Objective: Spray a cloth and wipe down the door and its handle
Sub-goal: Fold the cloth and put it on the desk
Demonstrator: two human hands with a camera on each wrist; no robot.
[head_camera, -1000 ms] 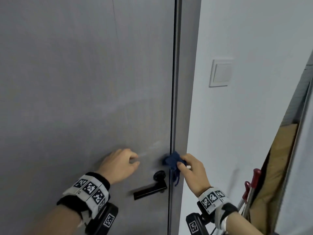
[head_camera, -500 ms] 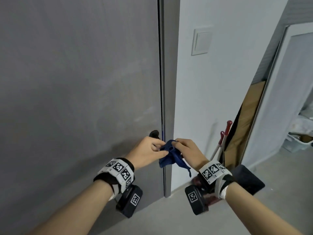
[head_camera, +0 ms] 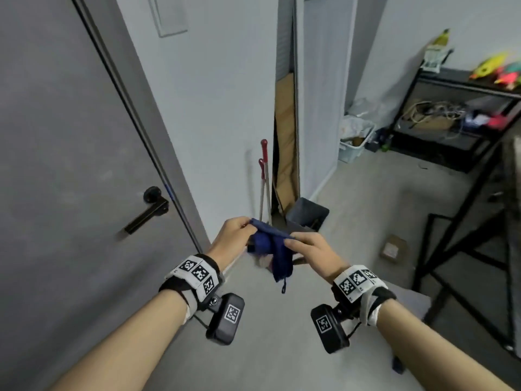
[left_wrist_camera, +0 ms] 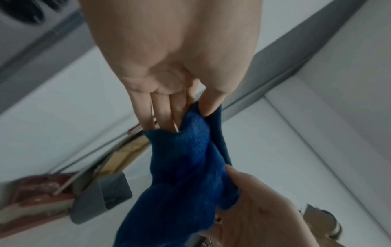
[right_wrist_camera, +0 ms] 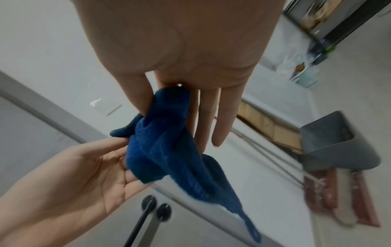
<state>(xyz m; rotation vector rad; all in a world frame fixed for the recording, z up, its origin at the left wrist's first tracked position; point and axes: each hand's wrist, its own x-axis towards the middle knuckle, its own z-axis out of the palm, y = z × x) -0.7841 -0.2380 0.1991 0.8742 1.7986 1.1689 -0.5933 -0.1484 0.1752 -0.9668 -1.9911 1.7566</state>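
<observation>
A dark blue cloth (head_camera: 270,249) hangs bunched between both hands in front of me, away from the door. My left hand (head_camera: 234,235) pinches its upper left end between thumb and fingers (left_wrist_camera: 207,107). My right hand (head_camera: 307,248) pinches the other end, thumb against forefinger (right_wrist_camera: 137,100); the cloth (right_wrist_camera: 165,147) droops below with a loop at its tip. The grey door (head_camera: 56,165) stands shut at the left, its black lever handle (head_camera: 149,211) untouched. No spray bottle is in view.
Red-handled mop poles (head_camera: 263,176) and a grey dustpan (head_camera: 307,214) lean by the white wall, beside cardboard sheets (head_camera: 286,142). A black metal rack (head_camera: 456,122) with clutter fills the right side. A white bin (head_camera: 353,142) and a small box (head_camera: 392,248) sit on the floor.
Both hands came off the door and drew back together with the cloth; the left hand took hold of it. The view swung right and down, away from the door.
</observation>
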